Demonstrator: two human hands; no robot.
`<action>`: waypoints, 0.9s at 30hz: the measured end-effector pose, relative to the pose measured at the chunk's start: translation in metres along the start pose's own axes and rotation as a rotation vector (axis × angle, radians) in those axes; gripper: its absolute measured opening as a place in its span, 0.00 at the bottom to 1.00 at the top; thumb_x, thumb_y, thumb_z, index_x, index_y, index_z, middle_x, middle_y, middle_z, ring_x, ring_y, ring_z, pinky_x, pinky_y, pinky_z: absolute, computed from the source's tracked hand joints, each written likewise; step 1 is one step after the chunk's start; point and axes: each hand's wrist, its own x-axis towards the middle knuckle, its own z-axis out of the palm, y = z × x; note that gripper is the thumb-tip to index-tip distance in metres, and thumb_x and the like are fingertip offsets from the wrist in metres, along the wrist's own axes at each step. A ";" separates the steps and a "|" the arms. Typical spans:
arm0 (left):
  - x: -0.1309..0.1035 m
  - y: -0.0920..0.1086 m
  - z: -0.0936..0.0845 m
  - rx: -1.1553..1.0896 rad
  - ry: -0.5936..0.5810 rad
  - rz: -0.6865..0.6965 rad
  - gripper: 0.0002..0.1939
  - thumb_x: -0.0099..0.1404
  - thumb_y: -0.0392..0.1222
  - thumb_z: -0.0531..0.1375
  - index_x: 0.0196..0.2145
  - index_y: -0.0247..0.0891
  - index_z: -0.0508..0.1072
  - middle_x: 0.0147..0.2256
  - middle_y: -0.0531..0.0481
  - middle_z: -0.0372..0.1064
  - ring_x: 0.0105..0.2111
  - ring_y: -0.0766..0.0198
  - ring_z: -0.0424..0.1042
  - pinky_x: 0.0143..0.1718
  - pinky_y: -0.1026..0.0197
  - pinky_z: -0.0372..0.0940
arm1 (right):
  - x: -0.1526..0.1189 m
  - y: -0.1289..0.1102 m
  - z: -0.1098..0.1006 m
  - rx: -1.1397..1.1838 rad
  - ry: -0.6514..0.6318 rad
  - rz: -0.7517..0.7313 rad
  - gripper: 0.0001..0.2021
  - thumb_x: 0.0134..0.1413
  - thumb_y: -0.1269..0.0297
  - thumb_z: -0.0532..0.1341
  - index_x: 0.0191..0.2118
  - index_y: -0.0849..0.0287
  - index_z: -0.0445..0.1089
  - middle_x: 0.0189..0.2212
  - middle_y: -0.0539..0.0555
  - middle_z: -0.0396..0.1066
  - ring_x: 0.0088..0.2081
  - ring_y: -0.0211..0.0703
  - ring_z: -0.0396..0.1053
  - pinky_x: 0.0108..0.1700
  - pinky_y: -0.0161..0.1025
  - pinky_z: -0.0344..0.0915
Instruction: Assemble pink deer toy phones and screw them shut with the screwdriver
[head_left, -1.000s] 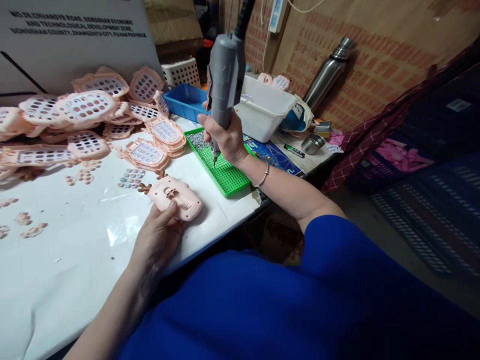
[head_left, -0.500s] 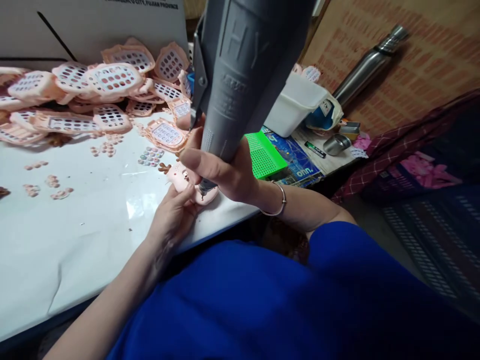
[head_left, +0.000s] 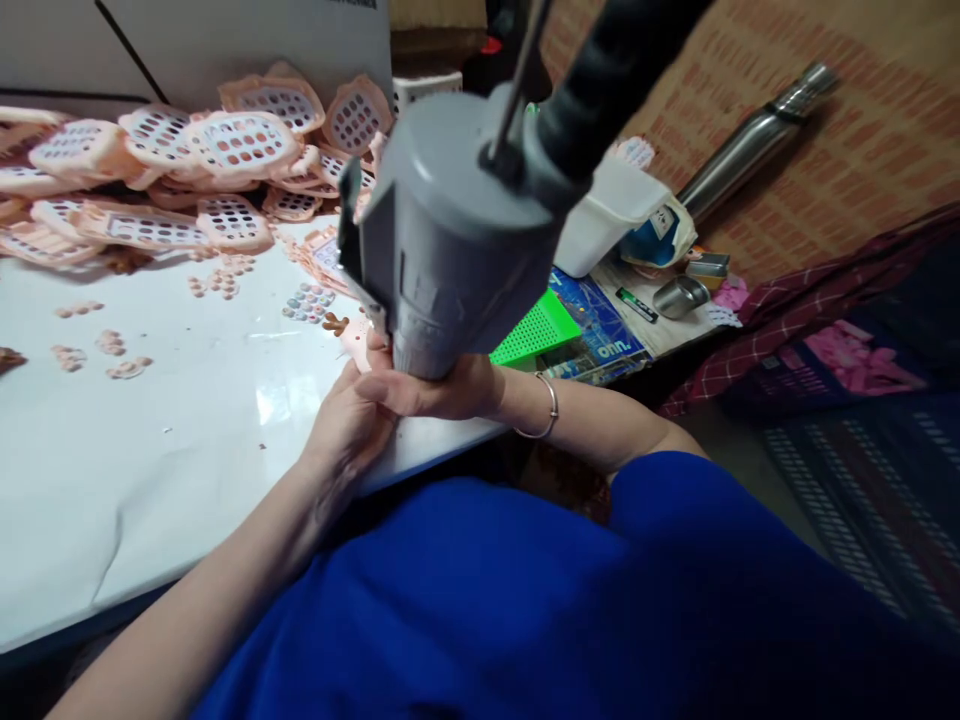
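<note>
Head view: gripping the grey screwdriver (head_left: 465, 240), left of the green tray (head_left: 536, 332), in the right hand (head_left: 454, 390) with curled fingers (head_left: 401, 395); clasping the pink casing (head_left: 355, 342), farther left of the tray, in the left hand (head_left: 347, 428), with fingertips hidden. Might skid if tilted, gouging casing or left hand.

Steel flask (head_left: 750, 147) leaning against printed cardboard (head_left: 892, 130); metal cup (head_left: 681, 297) near checked cloth (head_left: 825, 278).
</note>
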 end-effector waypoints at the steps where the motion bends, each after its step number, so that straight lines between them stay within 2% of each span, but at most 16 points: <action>1: 0.001 -0.001 0.000 0.020 -0.018 -0.001 0.16 0.49 0.31 0.67 0.37 0.39 0.74 0.29 0.52 0.74 0.35 0.58 0.77 0.40 0.57 0.76 | 0.001 0.000 0.000 0.062 0.023 -0.004 0.28 0.48 0.41 0.67 0.19 0.54 0.52 0.23 0.49 0.59 0.28 0.38 0.60 0.34 0.40 0.72; 5: -0.001 -0.001 -0.005 0.136 -0.093 0.007 0.16 0.48 0.36 0.70 0.35 0.38 0.73 0.27 0.52 0.73 0.29 0.62 0.73 0.35 0.59 0.73 | 0.010 0.004 -0.009 0.366 0.136 -0.049 0.24 0.52 0.40 0.67 0.26 0.55 0.62 0.21 0.46 0.62 0.22 0.35 0.62 0.27 0.37 0.69; 7: -0.005 0.008 -0.015 0.239 -0.094 0.067 0.18 0.50 0.42 0.72 0.37 0.38 0.74 0.31 0.51 0.76 0.30 0.61 0.74 0.34 0.61 0.71 | 0.016 0.005 -0.023 0.361 0.229 -0.140 0.23 0.54 0.40 0.67 0.31 0.56 0.65 0.23 0.47 0.64 0.24 0.36 0.66 0.29 0.37 0.71; 8: -0.008 0.014 -0.022 0.341 -0.087 0.120 0.18 0.50 0.45 0.73 0.38 0.38 0.75 0.32 0.50 0.76 0.31 0.61 0.73 0.33 0.62 0.70 | 0.018 0.005 -0.031 0.308 0.316 -0.215 0.23 0.55 0.40 0.66 0.34 0.56 0.66 0.26 0.49 0.68 0.27 0.38 0.70 0.33 0.38 0.74; 10: -0.017 0.027 -0.039 0.625 -0.042 0.259 0.18 0.52 0.49 0.73 0.38 0.40 0.79 0.31 0.51 0.77 0.31 0.61 0.72 0.32 0.65 0.66 | 0.016 0.002 -0.048 0.120 0.552 -0.427 0.25 0.57 0.37 0.63 0.45 0.55 0.67 0.40 0.55 0.73 0.43 0.45 0.76 0.50 0.45 0.76; 12: -0.025 0.038 -0.057 0.863 0.041 0.388 0.16 0.53 0.49 0.74 0.38 0.43 0.82 0.30 0.52 0.77 0.31 0.61 0.70 0.31 0.66 0.63 | 0.006 -0.004 -0.060 -0.161 0.845 -0.684 0.27 0.58 0.36 0.62 0.52 0.52 0.68 0.54 0.57 0.70 0.60 0.54 0.70 0.66 0.54 0.64; 13: -0.029 0.041 -0.065 0.926 0.074 0.434 0.14 0.52 0.48 0.75 0.37 0.45 0.83 0.30 0.52 0.77 0.31 0.60 0.69 0.32 0.66 0.63 | 0.000 -0.006 -0.062 -0.324 0.959 -0.808 0.26 0.59 0.37 0.62 0.53 0.50 0.69 0.57 0.56 0.68 0.64 0.57 0.65 0.69 0.56 0.59; 14: -0.032 0.042 -0.072 0.952 0.092 0.466 0.13 0.51 0.47 0.76 0.36 0.46 0.84 0.30 0.52 0.78 0.32 0.59 0.70 0.33 0.66 0.64 | -0.008 -0.007 -0.060 -0.498 1.001 -0.899 0.22 0.59 0.40 0.63 0.51 0.48 0.71 0.56 0.54 0.69 0.65 0.60 0.64 0.70 0.58 0.56; 15: -0.034 0.042 -0.077 0.950 0.092 0.486 0.13 0.51 0.45 0.76 0.36 0.47 0.84 0.32 0.52 0.78 0.33 0.59 0.71 0.35 0.67 0.65 | -0.014 -0.007 -0.055 -0.637 0.918 -0.950 0.16 0.62 0.44 0.62 0.49 0.46 0.73 0.53 0.53 0.71 0.63 0.58 0.67 0.68 0.59 0.58; 16: -0.036 0.040 -0.081 0.930 0.082 0.500 0.12 0.52 0.44 0.76 0.35 0.48 0.84 0.33 0.52 0.79 0.34 0.58 0.72 0.37 0.67 0.66 | -0.020 -0.005 -0.047 -0.695 0.740 -0.927 0.12 0.65 0.48 0.61 0.47 0.46 0.74 0.48 0.52 0.74 0.58 0.54 0.71 0.64 0.57 0.63; 17: -0.037 0.037 -0.083 0.896 0.074 0.507 0.12 0.52 0.43 0.76 0.36 0.48 0.84 0.34 0.52 0.79 0.35 0.58 0.72 0.38 0.67 0.67 | -0.024 -0.001 -0.037 -0.739 0.478 -0.837 0.11 0.68 0.52 0.59 0.48 0.47 0.74 0.45 0.52 0.76 0.55 0.50 0.73 0.62 0.55 0.65; 18: -0.038 0.033 -0.084 0.847 0.073 0.508 0.12 0.52 0.41 0.76 0.36 0.49 0.84 0.34 0.52 0.79 0.34 0.58 0.72 0.38 0.67 0.67 | -0.025 0.006 -0.025 -0.754 0.298 -0.793 0.12 0.70 0.53 0.57 0.49 0.50 0.75 0.44 0.53 0.77 0.52 0.47 0.74 0.61 0.53 0.66; 19: -0.039 0.030 -0.084 0.786 0.082 0.503 0.13 0.51 0.40 0.76 0.36 0.48 0.84 0.34 0.52 0.79 0.34 0.58 0.72 0.38 0.66 0.68 | -0.025 0.014 -0.013 -0.773 0.193 -0.752 0.15 0.72 0.53 0.55 0.50 0.54 0.75 0.44 0.54 0.78 0.50 0.46 0.74 0.60 0.51 0.67; 21: -0.042 0.025 -0.081 0.686 0.107 0.472 0.14 0.49 0.36 0.76 0.35 0.48 0.84 0.34 0.52 0.79 0.32 0.58 0.72 0.36 0.66 0.67 | -0.020 0.032 0.007 -0.778 0.075 -0.696 0.22 0.73 0.49 0.52 0.51 0.59 0.76 0.43 0.57 0.78 0.49 0.46 0.73 0.56 0.50 0.68; 23: -0.045 0.022 -0.078 0.660 0.125 0.440 0.14 0.50 0.33 0.75 0.35 0.47 0.84 0.35 0.52 0.79 0.32 0.59 0.73 0.36 0.67 0.67 | -0.014 0.046 0.018 -0.754 0.024 -0.665 0.23 0.73 0.49 0.51 0.51 0.60 0.77 0.40 0.58 0.78 0.46 0.46 0.72 0.53 0.47 0.68; 27: -0.045 0.016 -0.078 0.606 0.167 0.418 0.14 0.52 0.30 0.73 0.35 0.45 0.84 0.38 0.49 0.79 0.39 0.57 0.76 0.40 0.67 0.68 | -0.008 0.055 0.022 -0.719 -0.052 -0.605 0.19 0.72 0.53 0.54 0.49 0.59 0.78 0.35 0.56 0.75 0.42 0.47 0.68 0.52 0.47 0.67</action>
